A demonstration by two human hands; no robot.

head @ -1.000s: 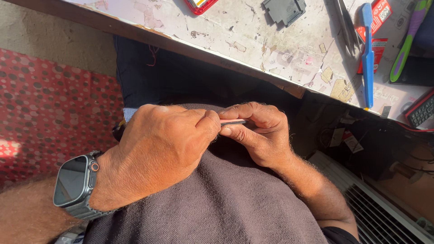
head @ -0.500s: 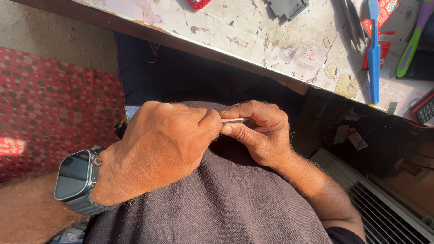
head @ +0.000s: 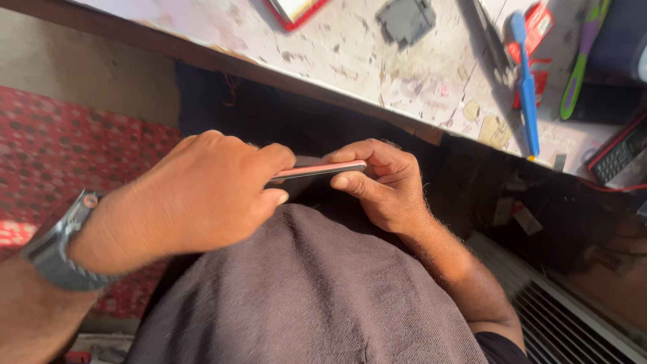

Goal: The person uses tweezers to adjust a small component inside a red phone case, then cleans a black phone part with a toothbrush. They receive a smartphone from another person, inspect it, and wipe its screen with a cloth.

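From the head view I see a thin pinkish phone (head: 317,171) held edge-on over my lap, its long axis running left to right between both hands. My left hand (head: 202,195) is curled closed over its left end; my right hand (head: 381,185) pinches the right end, thumb under, fingers on top. Up on the stained workbench (head: 350,54): a red-framed flat item (head: 293,10), a grey square part (head: 404,20), a blue toothbrush (head: 526,87), a red packet (head: 536,27).

— What was held below the workbench (head: 377,61) edge?
— A thin pink-edged phone (head: 317,171) was gripped edge-on between the left hand (head: 202,195) and right hand (head: 381,185), above a lap covered in brown cloth (head: 303,296).
— And on the workbench?
— A blue toothbrush (head: 526,87) was laid near its right end.
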